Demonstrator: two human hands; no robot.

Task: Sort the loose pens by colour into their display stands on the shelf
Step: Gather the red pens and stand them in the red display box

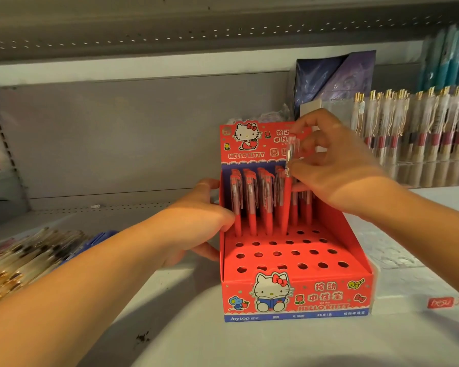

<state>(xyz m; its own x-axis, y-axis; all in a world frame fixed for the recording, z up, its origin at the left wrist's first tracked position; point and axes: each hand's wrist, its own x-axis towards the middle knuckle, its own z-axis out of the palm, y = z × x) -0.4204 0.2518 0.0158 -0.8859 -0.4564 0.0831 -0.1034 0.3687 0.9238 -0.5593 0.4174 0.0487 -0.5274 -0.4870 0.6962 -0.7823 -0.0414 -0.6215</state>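
A red cardboard display stand (297,295) with cartoon cat artwork sits on the white shelf, centre. Several red pens (252,205) stand in its back rows; the front rows of holes are bare. My right hand (337,165) pinches a red pen (288,197) by its clear upper part, upright, its tip down in a back-row hole. My left hand (196,221) grips the stand's left wall, thumb inside by the pens, fingers outside.
A pile of loose pens (24,255) in clear sleeves lies at the left with a blue object beside it. A clear rack of gold-clipped pens (414,128) stands at the right. Dark folders (334,80) lean behind the stand. A red label (445,301) marks the shelf edge.
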